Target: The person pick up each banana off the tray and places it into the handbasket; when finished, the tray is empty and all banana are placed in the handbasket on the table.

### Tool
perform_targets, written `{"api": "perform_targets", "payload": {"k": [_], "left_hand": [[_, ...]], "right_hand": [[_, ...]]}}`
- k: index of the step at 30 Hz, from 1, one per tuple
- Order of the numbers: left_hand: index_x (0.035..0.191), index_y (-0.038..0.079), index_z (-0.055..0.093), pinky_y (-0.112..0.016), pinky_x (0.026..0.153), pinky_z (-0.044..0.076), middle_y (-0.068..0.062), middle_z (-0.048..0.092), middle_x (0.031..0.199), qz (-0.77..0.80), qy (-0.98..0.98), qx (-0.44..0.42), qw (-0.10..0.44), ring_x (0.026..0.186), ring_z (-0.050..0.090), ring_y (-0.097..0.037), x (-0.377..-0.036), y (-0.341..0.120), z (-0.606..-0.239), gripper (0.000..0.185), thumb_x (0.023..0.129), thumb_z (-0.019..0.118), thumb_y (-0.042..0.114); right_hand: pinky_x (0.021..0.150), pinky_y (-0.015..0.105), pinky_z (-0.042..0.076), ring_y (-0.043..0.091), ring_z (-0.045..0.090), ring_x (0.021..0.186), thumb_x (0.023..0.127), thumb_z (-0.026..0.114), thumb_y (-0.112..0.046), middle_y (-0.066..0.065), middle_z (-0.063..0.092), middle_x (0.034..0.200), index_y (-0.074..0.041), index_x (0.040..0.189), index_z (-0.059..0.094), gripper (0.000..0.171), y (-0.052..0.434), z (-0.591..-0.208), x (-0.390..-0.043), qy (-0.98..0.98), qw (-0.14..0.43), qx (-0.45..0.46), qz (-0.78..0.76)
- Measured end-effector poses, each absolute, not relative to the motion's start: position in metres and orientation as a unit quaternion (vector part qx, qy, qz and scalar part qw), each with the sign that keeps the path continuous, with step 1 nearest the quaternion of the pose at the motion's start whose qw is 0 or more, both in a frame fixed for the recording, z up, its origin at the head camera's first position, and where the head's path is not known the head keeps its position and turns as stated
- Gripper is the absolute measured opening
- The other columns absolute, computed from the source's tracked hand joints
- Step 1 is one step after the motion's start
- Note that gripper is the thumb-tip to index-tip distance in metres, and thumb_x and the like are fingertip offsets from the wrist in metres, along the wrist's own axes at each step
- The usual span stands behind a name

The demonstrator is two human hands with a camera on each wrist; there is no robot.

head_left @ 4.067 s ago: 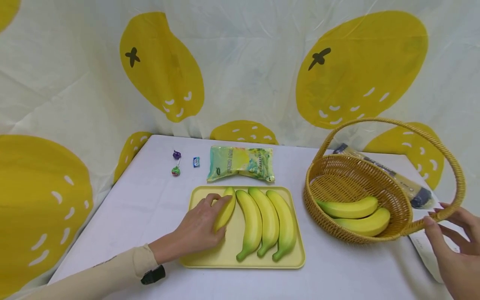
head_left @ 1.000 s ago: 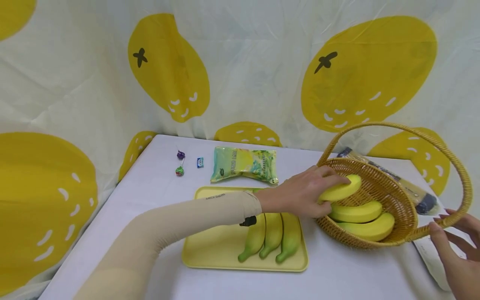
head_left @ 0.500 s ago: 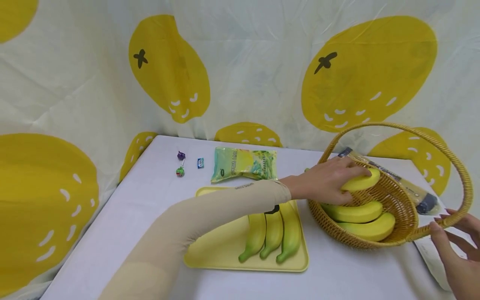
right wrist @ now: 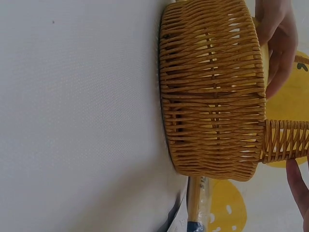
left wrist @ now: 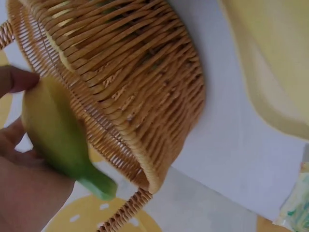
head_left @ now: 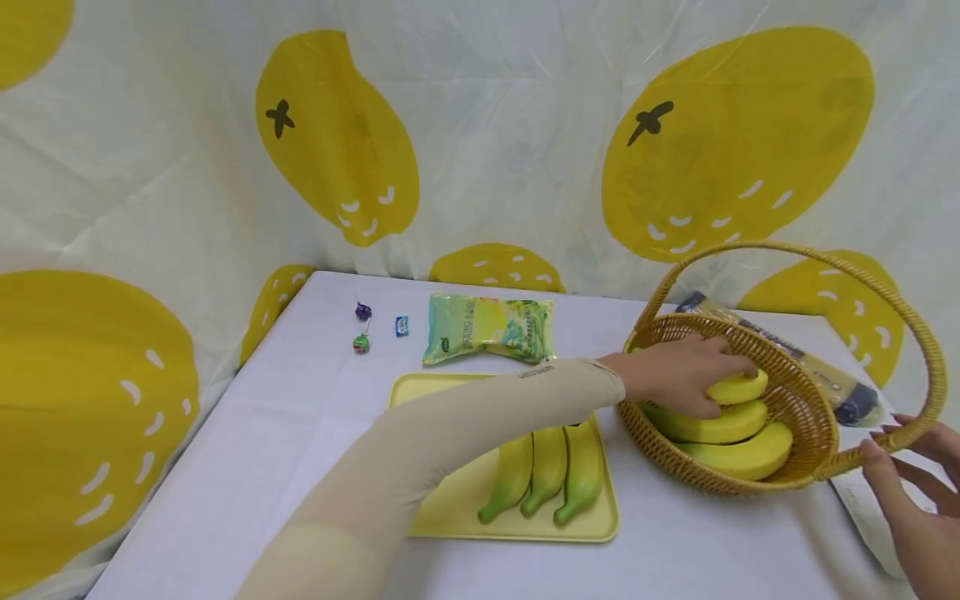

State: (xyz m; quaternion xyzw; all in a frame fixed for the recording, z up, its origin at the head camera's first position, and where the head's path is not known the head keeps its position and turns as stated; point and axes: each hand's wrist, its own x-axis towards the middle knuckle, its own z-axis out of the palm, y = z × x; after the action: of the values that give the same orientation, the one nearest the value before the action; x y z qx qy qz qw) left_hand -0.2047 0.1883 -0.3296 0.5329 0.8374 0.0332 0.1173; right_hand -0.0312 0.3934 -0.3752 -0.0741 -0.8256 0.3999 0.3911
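Observation:
My left hand [head_left: 686, 375] grips a banana [head_left: 738, 387] inside the wicker basket [head_left: 705, 475]. In the left wrist view this banana [left wrist: 58, 130] shows its green stem end by the basket's rim. Two more bananas lie in the basket, the nearer one [head_left: 750, 454] along its front wall. At the right, my right hand [head_left: 918, 500] pinches the foot of the basket's handle [head_left: 918, 350] between thumb and fingers. Several bananas [head_left: 550, 471] lie side by side on the yellow tray [head_left: 450, 521], partly under my left sleeve.
A green and yellow packet [head_left: 487, 327] lies behind the tray. Left of it are a small blue wrapped candy [head_left: 402, 326] and two lollipops, one green [head_left: 361, 343]. A long plastic-wrapped item [head_left: 825, 375] lies behind the basket; a white object [head_left: 862, 517] sits under my right hand.
My left hand took the leftmost banana off the tray, carried it right, and has lowered it into the basket beside the other two. My right hand has stayed at the handle.

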Motion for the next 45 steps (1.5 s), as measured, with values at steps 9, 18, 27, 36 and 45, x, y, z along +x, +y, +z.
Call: {"api": "perform_targets", "payload": {"k": [9,18,27,36,45], "left_hand": [[0.165,0.034,0.034,-0.019,0.117,0.015,0.019,0.040,0.156,-0.021,0.840,0.522,0.147,0.143,0.029,0.003,-0.212,0.204,-0.336,0.065,0.106,0.060,0.040],[0.170,0.033,0.020,-0.027,0.122,0.002,0.016,0.023,0.169,-0.056,0.838,0.515,0.170,0.156,0.004,-0.007,-0.211,0.201,-0.349,0.070,0.109,0.054,0.035],[0.168,0.038,0.024,-0.026,0.122,-0.001,0.019,0.020,0.169,-0.040,0.841,0.506,0.187,0.157,-0.001,-0.004,-0.210,0.203,-0.352,0.066,0.109,0.053,0.034],[0.166,0.033,0.033,-0.019,0.115,0.022,0.012,0.029,0.166,0.032,0.844,0.509,0.170,0.153,0.020,-0.006,-0.209,0.188,-0.346,0.065,0.107,0.059,0.029],[0.167,0.028,0.033,-0.026,0.115,0.025,-0.001,0.032,0.166,0.048,0.843,0.530,0.079,0.148,0.030,-0.015,-0.206,0.135,-0.332,0.066,0.106,0.057,0.023]], "right_hand": [[0.087,0.009,0.046,0.006,0.061,0.110,0.089,0.069,0.018,-0.009,0.065,0.119,0.005,0.135,0.065,0.048,0.391,-0.375,-0.032,-0.824,0.393,-0.057,0.404],[0.088,0.007,0.044,0.003,0.059,0.112,0.092,0.070,0.013,-0.014,0.062,0.121,-0.003,0.138,0.065,0.049,0.388,-0.377,-0.029,-0.828,0.387,-0.087,0.396],[0.088,0.008,0.045,0.006,0.060,0.111,0.091,0.070,0.015,-0.013,0.064,0.117,0.002,0.139,0.064,0.050,0.389,-0.376,-0.028,-0.825,0.390,-0.074,0.403],[0.089,0.008,0.045,0.006,0.060,0.112,0.092,0.070,0.015,-0.012,0.064,0.118,0.002,0.140,0.063,0.051,0.392,-0.378,-0.027,-0.826,0.392,-0.068,0.399],[0.088,0.007,0.044,0.004,0.059,0.112,0.093,0.070,0.012,-0.014,0.062,0.117,-0.003,0.141,0.064,0.051,0.392,-0.378,-0.026,-0.830,0.386,-0.085,0.394]]}}
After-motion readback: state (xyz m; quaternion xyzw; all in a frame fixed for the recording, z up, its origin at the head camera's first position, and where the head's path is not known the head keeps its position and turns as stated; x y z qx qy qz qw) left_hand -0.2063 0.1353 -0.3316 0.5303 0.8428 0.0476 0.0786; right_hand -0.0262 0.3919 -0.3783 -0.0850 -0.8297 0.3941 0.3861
